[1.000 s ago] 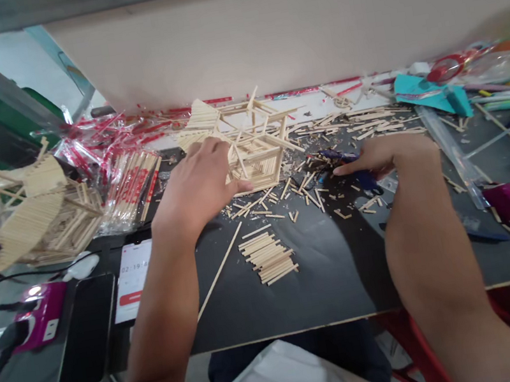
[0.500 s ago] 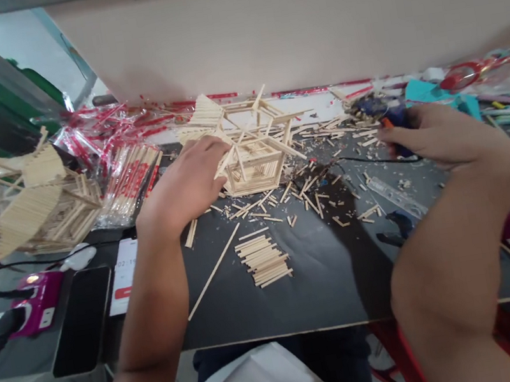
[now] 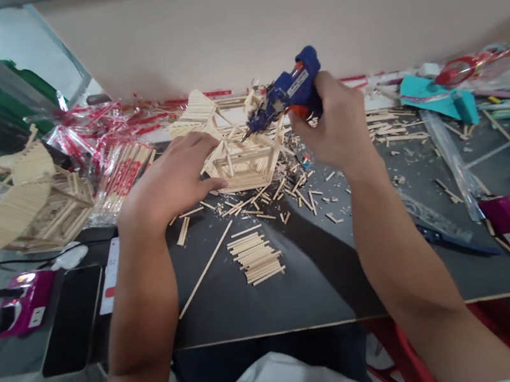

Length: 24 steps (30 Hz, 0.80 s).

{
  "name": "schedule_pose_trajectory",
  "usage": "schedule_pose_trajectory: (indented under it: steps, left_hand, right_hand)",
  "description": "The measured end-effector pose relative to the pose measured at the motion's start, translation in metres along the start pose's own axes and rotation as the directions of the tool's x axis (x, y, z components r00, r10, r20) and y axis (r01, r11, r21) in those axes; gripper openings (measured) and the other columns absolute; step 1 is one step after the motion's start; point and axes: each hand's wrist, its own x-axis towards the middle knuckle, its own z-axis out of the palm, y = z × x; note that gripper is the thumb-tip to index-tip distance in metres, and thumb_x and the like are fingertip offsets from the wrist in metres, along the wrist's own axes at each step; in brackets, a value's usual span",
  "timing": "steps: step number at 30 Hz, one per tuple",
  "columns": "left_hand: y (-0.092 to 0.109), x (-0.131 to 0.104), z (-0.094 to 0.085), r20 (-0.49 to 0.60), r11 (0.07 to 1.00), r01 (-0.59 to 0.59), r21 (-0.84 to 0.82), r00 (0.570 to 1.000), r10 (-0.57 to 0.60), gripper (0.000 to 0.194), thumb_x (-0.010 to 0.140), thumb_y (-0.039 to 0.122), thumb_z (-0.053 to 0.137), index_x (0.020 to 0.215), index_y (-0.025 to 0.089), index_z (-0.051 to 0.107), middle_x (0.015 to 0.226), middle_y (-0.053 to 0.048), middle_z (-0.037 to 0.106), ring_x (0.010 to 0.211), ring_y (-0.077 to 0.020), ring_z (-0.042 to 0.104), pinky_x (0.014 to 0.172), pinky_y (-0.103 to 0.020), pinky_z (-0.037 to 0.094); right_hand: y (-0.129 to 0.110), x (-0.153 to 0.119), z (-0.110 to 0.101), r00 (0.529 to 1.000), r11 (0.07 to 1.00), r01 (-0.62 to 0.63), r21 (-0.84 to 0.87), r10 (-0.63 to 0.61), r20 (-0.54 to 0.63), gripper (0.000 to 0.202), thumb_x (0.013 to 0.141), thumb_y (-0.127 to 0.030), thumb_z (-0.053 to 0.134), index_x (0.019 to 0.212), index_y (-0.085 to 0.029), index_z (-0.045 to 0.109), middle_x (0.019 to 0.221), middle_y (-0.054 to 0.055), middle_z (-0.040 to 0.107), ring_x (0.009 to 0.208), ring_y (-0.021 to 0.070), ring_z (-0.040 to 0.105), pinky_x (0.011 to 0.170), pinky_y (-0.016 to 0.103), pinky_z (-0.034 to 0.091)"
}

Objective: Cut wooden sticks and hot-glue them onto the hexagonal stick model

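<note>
Leftmost, item one: a second stick structure (image 3: pixel 19 202), beside wrapped chopsticks (image 3: pixel 120 180). Next, my left hand (image 3: pixel 173 178), fingers curved over the left side of the stick frame (image 3: pixel 251 169) at the table's (image 3: pixel 319 290) middle, behind a stick pile (image 3: pixel 256 257); then my right hand (image 3: pixel 338 120), gripping a blue glue gun (image 3: pixel 290 92), nozzle down at the frame's top.

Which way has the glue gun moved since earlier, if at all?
Yes: the glue gun moved left, away from the blue paper, to the stick model.
</note>
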Motion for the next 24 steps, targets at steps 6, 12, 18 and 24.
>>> schedule_pose_trajectory:
  steps: [6,12,18,24]
  left_hand:
    - [0.017,0.004,-0.002,0.013,0.995,0.038,0.091,0.999,-0.039,0.05,0.099,0.043,0.067,0.137,0.013,0.058,0.141,-0.019,0.061,0.136,-0.0367,0.054,0.115,-0.049,0.045]
    - [0.024,0.005,0.001,-0.001,0.992,0.057,0.112,0.998,-0.058,0.047,0.096,0.041,0.072,0.133,0.014,0.059,0.138,-0.018,0.06,0.132,-0.0394,0.055,0.111,-0.052,0.048]
    - [0.023,0.006,0.001,-0.017,0.994,0.068,0.082,0.998,-0.067,0.044,0.096,0.035,0.071,0.134,0.016,0.06,0.138,-0.016,0.06,0.135,-0.0403,0.053,0.115,-0.055,0.044]
    - [0.021,0.008,0.001,-0.003,0.993,0.06,0.098,0.998,-0.06,0.047,0.096,0.037,0.07,0.138,0.019,0.058,0.139,-0.015,0.06,0.135,-0.0406,0.052,0.116,-0.056,0.042]
  right_hand:
    - [-0.013,0.008,-0.01,0.998,0.999,0.047,-0.022,-0.047,-0.032,0.038,0.1,-0.052,0.042,0.13,-0.032,0.054,0.13,0.016,0.068,0.116,0.039,0.06,0.087,0.045,0.048]
    - [-0.019,0.018,-0.008,0.98,0.983,0.184,-0.01,-0.184,-0.074,0.028,0.096,-0.033,0.045,0.12,-0.029,0.058,0.122,0.015,0.071,0.106,0.0339,0.065,0.089,0.042,0.048]
    - [-0.014,0.021,-0.003,0.979,0.979,0.203,-0.007,-0.202,0.007,0.034,0.096,-0.045,0.047,0.125,-0.03,0.06,0.12,0.017,0.071,0.108,0.0396,0.063,0.089,0.047,0.046]
    - [-0.017,0.02,-0.001,0.992,0.992,0.115,-0.06,-0.112,0.052,0.043,0.096,-0.061,0.043,0.127,-0.036,0.058,0.119,0.013,0.073,0.111,0.0417,0.063,0.078,0.049,0.047]
